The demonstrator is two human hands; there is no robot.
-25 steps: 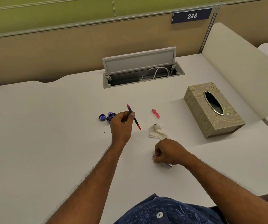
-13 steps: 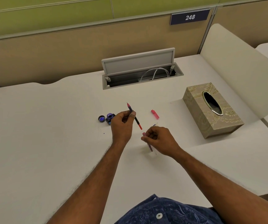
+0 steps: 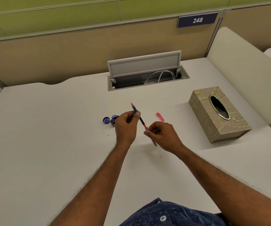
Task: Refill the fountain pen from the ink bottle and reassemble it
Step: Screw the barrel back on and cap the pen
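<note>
My left hand (image 3: 126, 126) pinches the pen's front section (image 3: 138, 116), nib pointing up and away, its thin dark converter slanting down to the right. My right hand (image 3: 161, 135) grips the purple pen barrel (image 3: 154, 141), whose open end sits right at the converter's red tip. The open ink bottle (image 3: 114, 119) stands just left of my left hand, partly hidden by it, with its cap (image 3: 106, 120) lying beside it. The pink pen cap (image 3: 160, 116) lies on the desk above my right hand.
A gold patterned tissue box (image 3: 219, 114) stands at the right. An open cable tray (image 3: 147, 79) with a raised lid is set into the desk at the back. A cream divider (image 3: 245, 70) bounds the right side. Small ink specks mark the white desk (image 3: 49, 136).
My right hand picked the barrel off the desk near me, carried it up and left to the converter's end. The crumpled tissue is now hidden behind it. My left hand stayed in place.
</note>
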